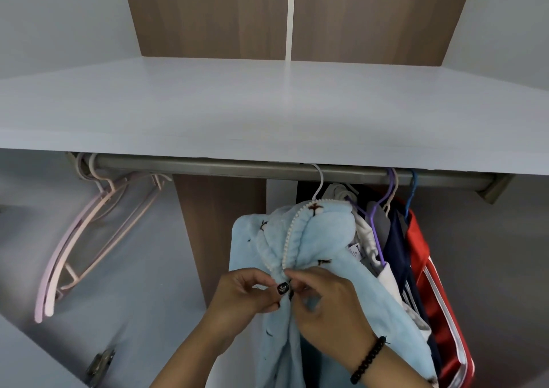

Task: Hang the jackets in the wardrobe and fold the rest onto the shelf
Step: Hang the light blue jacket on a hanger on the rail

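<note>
Here, both hands [285,292] pinching blue jacket [320,239]

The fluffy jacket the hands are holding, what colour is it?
Light blue with small dark marks, seen in the head view: the jacket.

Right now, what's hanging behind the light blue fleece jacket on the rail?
Behind the light blue fleece jacket: a white garment, a navy garment, a red jacket, all largely covered.

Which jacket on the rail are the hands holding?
The fluffy light blue jacket, leftmost on the rail. Both hands pinch its front; the navy and red ones hang untouched.
</note>
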Action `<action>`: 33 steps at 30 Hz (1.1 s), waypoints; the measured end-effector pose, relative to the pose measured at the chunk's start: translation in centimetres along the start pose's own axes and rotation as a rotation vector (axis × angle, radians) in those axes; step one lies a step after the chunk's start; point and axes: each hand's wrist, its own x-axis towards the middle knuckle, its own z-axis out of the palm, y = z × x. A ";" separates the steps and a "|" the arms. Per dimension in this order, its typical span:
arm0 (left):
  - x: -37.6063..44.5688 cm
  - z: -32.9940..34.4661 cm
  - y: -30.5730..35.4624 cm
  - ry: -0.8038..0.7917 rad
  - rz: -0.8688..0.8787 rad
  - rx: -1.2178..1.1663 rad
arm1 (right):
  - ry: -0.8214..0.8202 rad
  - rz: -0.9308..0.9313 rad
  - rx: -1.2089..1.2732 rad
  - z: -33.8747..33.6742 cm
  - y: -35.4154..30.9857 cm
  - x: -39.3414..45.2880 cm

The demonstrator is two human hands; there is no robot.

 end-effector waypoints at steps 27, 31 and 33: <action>1.8 0.9 0.5 -0.095 -0.002 0.088 | 0.108 0.071 -0.009 0.6 0.0 1.3; 2.1 0.9 1.1 -0.221 0.051 0.195 | 0.088 -0.008 0.128 2.6 -2.0 0.5; 2.7 0.8 0.8 -0.248 -0.020 0.160 | 0.127 0.177 0.229 2.8 -1.2 0.4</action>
